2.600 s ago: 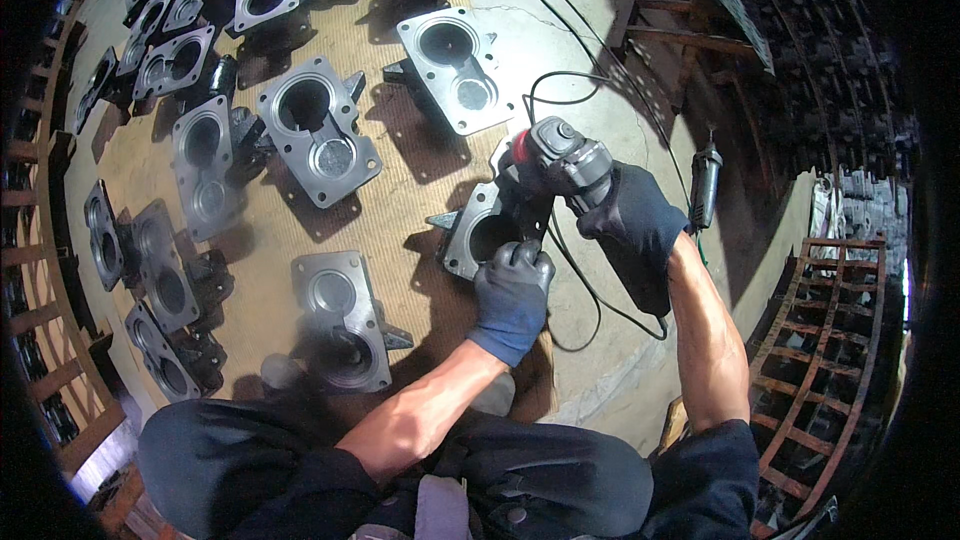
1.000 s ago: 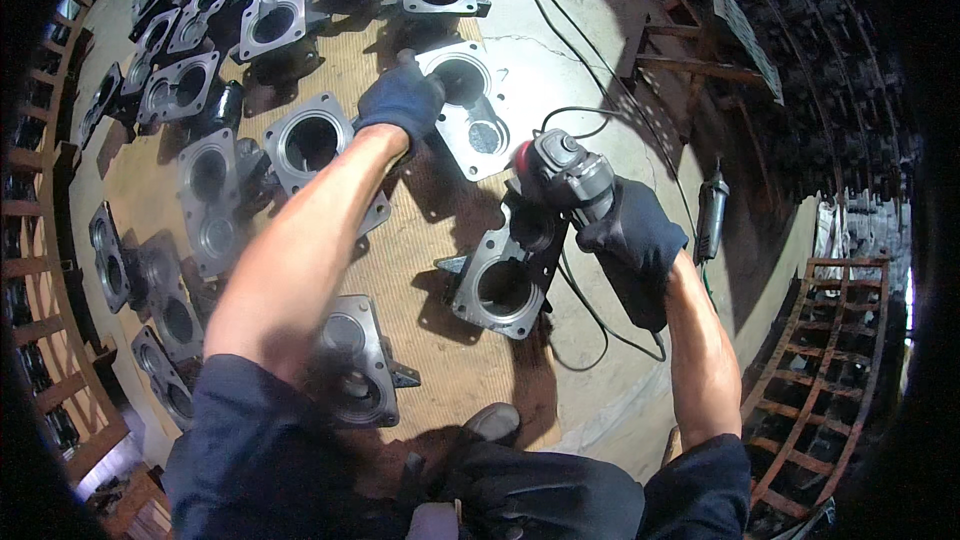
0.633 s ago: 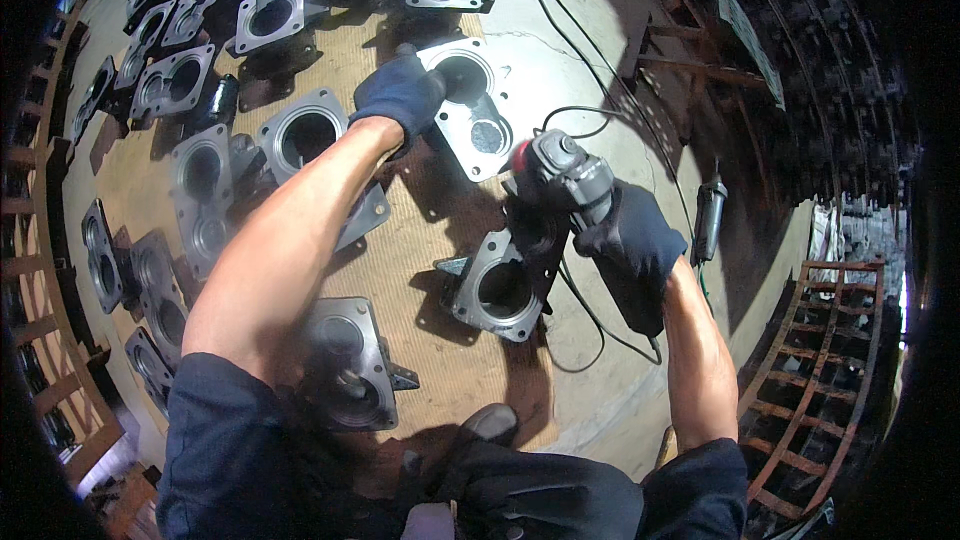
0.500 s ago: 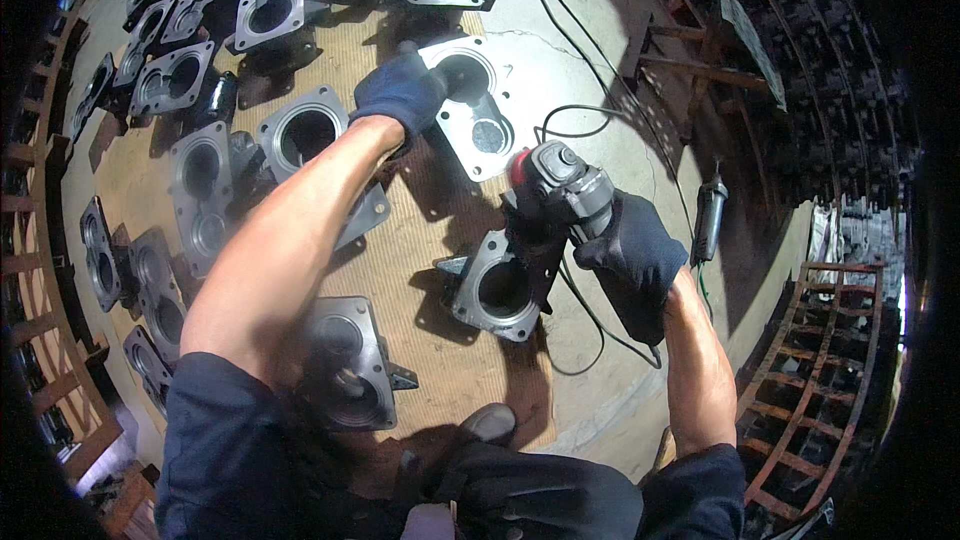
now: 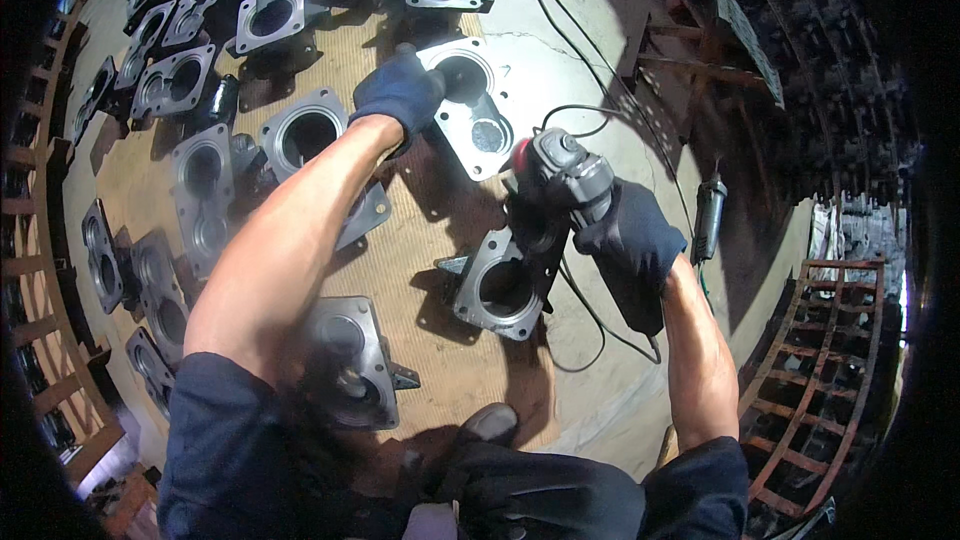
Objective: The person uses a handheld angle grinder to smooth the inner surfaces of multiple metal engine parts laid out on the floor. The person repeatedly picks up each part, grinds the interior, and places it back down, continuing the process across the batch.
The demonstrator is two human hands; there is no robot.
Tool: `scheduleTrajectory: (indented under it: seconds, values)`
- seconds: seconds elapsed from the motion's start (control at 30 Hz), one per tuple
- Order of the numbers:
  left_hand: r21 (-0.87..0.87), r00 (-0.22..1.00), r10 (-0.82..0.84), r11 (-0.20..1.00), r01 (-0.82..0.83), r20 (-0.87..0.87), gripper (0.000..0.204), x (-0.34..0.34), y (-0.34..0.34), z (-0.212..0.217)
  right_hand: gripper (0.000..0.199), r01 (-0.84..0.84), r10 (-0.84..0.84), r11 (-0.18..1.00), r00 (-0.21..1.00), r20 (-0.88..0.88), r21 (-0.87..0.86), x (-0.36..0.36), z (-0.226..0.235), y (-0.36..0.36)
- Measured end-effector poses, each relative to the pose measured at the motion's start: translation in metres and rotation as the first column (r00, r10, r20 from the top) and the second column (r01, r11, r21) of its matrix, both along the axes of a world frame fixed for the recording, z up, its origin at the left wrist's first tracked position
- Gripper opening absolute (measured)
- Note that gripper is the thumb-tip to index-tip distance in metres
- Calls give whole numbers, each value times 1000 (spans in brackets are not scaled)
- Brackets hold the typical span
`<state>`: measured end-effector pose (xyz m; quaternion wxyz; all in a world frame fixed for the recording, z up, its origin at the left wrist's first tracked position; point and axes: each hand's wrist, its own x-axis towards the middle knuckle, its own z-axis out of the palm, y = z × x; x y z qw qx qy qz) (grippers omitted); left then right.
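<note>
Taking the near metal housing (image 5: 500, 285) with its 1 large round bore as landmark: up and to its left, well apart, the gloved left hand (image 5: 400, 90) reaches out, fingers curled over the near edge of a second housing (image 5: 465, 105), whose long axis runs away from the person, tilted slightly right. The left hand is much the nearer to it. Just up and right of the landmark, the right hand (image 5: 630, 235) grips an angle grinder (image 5: 560, 175), fingers clenched around its body. The grinder's disc is hidden. The left fingertips are hard to make out.
</note>
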<state>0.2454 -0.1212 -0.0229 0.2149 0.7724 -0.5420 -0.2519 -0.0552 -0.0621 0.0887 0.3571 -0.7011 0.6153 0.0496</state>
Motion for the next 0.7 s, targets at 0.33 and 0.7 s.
scheduleTrajectory:
  seconds: [0.33,0.7]
  values:
    - [8,1000,15,1000,-15,-10,53,3,1,1,46,-83,85,995,996,23,-56,4,-15,-23]
    - [-24,1000,-3,1000,3,9,54,6,3,-5,40,20,-27,998,994,109,59,-1,-3,19]
